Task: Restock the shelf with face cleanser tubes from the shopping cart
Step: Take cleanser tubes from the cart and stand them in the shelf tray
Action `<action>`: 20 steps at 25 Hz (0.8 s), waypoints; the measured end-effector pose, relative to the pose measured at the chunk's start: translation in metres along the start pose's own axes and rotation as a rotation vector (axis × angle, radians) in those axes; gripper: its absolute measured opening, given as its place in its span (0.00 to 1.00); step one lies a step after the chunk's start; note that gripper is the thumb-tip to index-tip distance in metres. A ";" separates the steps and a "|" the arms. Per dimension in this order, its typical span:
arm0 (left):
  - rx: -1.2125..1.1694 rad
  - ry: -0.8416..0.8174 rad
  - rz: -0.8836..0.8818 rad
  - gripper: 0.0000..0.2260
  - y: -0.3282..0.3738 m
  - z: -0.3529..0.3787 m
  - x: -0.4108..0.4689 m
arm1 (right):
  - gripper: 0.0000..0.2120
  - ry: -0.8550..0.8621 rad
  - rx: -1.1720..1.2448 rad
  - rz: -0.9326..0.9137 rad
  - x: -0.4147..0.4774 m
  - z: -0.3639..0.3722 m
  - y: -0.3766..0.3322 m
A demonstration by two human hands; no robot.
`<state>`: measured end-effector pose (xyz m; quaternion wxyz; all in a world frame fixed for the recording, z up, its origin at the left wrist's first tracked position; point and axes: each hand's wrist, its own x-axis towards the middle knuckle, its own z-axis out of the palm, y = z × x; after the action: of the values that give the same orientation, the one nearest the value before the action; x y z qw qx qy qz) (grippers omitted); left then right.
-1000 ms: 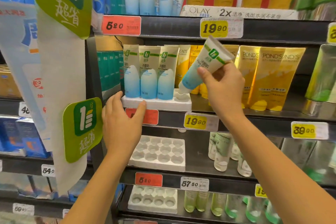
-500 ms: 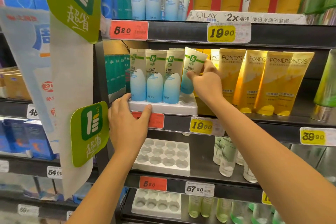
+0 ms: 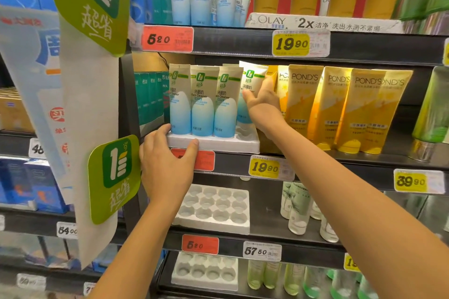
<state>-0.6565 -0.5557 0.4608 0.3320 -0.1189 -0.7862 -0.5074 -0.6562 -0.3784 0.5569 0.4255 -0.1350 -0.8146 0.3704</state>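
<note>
Seating of a fourth tube in the display tray is recorded as under way. The white-and-blue face cleanser tube with a green logo (image 3: pixel 251 80) is held by the right hand (image 3: pixel 263 104), the thumb laid across its front and the other fingers curled behind it. A second ago this tube was held tilted in the air, clear of the shelf front. It has since been brought in and stood nearly upright, its cap end lowered to the right-hand front pocket of the white moulded plastic tray (image 3: pixel 218 145) on the black metal shelf (image 3: pixel 340 161), just beside the three matching tubes (image 3: pixel 202 104) standing there. Whether the cap is fully home in its pocket cannot be confirmed. The left hand (image 3: pixel 167 167) has not shifted: the tray's front left corner is gripped, thumb pressed to the front edge and fingers wrapped round the end, so the tray is steadied. The yellow Pond's tubes (image 3: pixel 335 109) stand close on the right and could be knocked on withdrawal. This placement is judged nearly complete, with only release outstanding. An empty white tray (image 3: pixel 213 206) on the shelf below suggests more restocking remains. The shopping cart is not in view.
</note>
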 end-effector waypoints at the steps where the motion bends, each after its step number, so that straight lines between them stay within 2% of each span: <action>1: -0.002 -0.001 -0.002 0.27 0.000 0.000 0.000 | 0.19 0.003 0.003 -0.002 -0.001 0.001 0.001; 5: -0.001 -0.005 -0.003 0.26 -0.001 0.001 0.000 | 0.21 0.083 -0.022 -0.013 0.004 -0.002 0.001; 10: -0.004 0.002 0.000 0.26 -0.002 0.001 0.001 | 0.20 0.041 -0.172 -0.062 0.012 -0.001 0.001; 15: -0.006 -0.002 0.002 0.26 -0.001 0.000 0.000 | 0.17 0.128 -0.115 -0.076 0.015 0.000 0.007; 20: -0.010 -0.006 -0.007 0.26 -0.001 0.000 0.000 | 0.18 0.132 -0.095 -0.123 0.014 0.003 0.005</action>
<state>-0.6567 -0.5561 0.4602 0.3273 -0.1193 -0.7850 -0.5123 -0.6676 -0.3689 0.5599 0.4934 -0.1290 -0.8082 0.2946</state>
